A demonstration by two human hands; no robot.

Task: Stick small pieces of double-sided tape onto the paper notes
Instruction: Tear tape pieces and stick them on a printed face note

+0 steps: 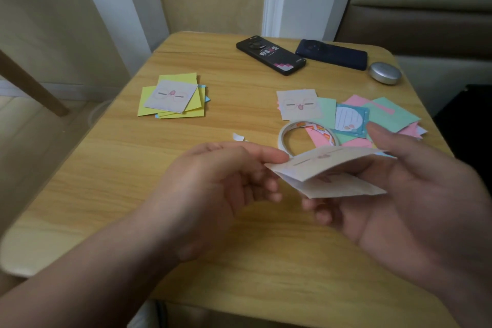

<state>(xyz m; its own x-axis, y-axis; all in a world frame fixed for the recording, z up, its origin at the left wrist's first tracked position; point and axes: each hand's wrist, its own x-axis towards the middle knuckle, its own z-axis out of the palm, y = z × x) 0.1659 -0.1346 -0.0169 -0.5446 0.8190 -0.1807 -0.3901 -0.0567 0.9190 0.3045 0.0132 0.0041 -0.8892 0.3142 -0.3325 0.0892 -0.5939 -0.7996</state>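
Left hand [226, 176]: pinching the note [332, 168] at its corner
Right hand [399, 194]: gripping the note from beneath
Advice: flatten the note before adding tape from the roll [282, 138]

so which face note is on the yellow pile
The left face note, atop the yellow notes. The right face note overlaps pink and green ones; the third face note is in the right hand.

Blurring the left hand [213, 181] and right hand [404, 194]; cutting the right wrist off at the edge; hiding the near arc of the tape roll [283, 138] behind the held notes [335, 168]; burying blue sheets [207, 99] under the yellow pile [147, 104]; leaving phone [270, 54] lettering unreadable
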